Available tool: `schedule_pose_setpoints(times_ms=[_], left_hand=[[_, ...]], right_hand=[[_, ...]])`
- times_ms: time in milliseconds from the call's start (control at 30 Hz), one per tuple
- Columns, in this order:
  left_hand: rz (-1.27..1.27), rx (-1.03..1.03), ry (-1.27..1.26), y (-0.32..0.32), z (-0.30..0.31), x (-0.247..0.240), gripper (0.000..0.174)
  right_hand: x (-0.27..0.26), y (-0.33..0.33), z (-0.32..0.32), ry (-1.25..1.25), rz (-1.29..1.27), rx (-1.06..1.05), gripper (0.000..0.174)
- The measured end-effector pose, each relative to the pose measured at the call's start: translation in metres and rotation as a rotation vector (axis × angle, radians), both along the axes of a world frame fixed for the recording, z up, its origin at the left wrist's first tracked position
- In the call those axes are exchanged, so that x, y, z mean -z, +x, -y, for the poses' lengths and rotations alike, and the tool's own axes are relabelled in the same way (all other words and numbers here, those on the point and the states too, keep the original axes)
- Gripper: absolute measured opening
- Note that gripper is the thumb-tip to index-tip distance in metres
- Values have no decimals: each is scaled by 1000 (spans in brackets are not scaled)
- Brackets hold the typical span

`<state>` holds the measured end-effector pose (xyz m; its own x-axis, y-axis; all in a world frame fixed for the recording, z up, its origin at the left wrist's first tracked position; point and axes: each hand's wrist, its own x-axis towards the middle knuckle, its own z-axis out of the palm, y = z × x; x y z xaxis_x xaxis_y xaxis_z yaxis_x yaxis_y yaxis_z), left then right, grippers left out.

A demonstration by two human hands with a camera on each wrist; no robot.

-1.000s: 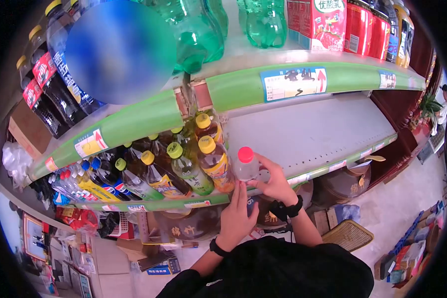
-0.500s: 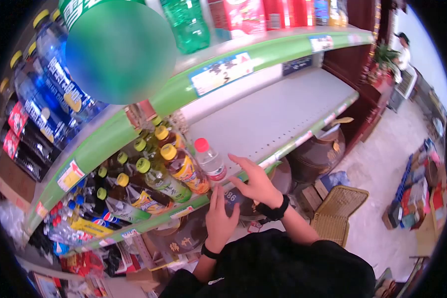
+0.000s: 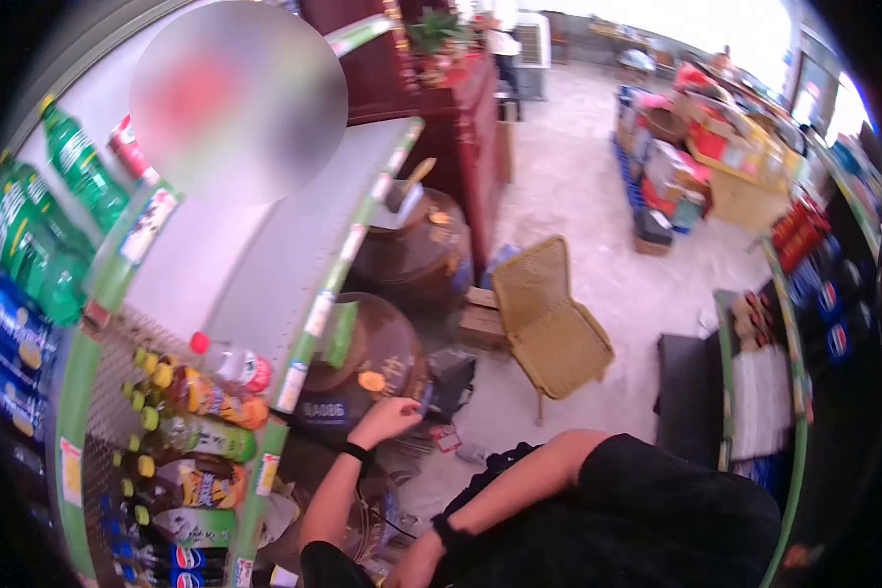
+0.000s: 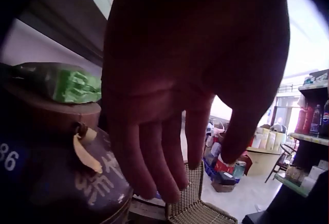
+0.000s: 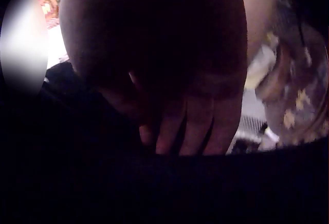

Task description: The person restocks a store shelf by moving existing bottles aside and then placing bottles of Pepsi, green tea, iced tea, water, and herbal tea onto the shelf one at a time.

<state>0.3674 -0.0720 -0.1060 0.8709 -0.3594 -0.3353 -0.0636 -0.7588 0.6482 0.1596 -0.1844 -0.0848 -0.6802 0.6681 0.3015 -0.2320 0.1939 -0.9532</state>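
My left hand (image 3: 387,419) hovers in front of a large brown jar (image 3: 398,355), its fingers loosely bent with nothing in them. In the left wrist view its fingers hang down, apart from the jar (image 4: 49,167). My right hand (image 3: 416,566) is low at the bottom edge of the head view, near the dark clothing. The right wrist view is dim; its fingers (image 5: 198,126) point down with no thing seen between them, the tips hidden by dark cloth. A clear bottle (image 3: 233,363) with a red cap is on the shelf, beside a row of yellow-capped tea bottles (image 3: 216,397).
A green shelf edge (image 3: 309,318) runs along the left. A wicker chair (image 3: 559,338) stands on the floor ahead. Stacked boxes (image 3: 671,171) are at the back right, and another shelf (image 3: 799,412) with cola bottles is on the right. A person (image 3: 503,39) is far behind.
Both hands have come away from the red-capped bottle, which stays on the shelf. The head view has swung right. My right arm now crosses low in front of the body.
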Motion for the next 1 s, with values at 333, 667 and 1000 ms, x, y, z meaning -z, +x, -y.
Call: schedule_pose_setpoints(times_ms=[333, 667, 1000], left_hand=[[-207, 61, -95, 31, 124, 115, 37], [5, 501, 305, 169, 197, 192, 20], [-591, -108, 96, 155, 360, 177, 19]], right_hand=[[-28, -37, 153, -351, -566, 451, 48], [-38, -16, 245, -132, -740, 893, 48], [-53, -48, 340, 39, -798, 1159, 47]])
